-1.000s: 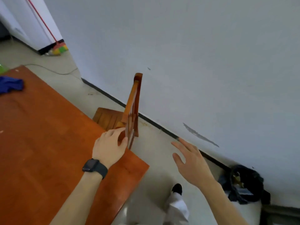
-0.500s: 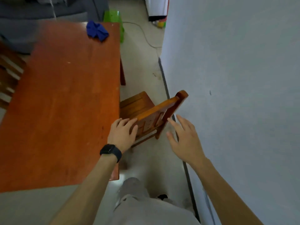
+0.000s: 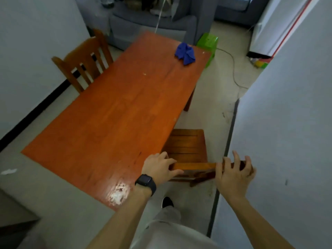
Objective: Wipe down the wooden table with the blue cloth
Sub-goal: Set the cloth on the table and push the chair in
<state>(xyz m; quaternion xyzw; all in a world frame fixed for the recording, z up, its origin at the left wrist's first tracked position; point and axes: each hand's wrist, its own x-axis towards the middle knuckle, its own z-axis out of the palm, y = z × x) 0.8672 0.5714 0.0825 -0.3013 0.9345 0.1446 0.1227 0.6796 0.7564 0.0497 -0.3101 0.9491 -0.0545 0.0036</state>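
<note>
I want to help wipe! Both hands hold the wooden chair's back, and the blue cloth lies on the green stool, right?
No. The head view shows the blue cloth lying on the wooden table, near its far right corner, not on the green stool beside it. The left hand and right hand do hold the near wooden chair by its back.

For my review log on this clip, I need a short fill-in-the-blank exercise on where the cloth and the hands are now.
1. On the wooden table, the blue cloth lies at the ____ end, away from the person.
2. The left hand and the right hand both grip the ____ rail of the chair.
3. The black watch sits on the ____ wrist.
Missing words: far; top; left.
</note>
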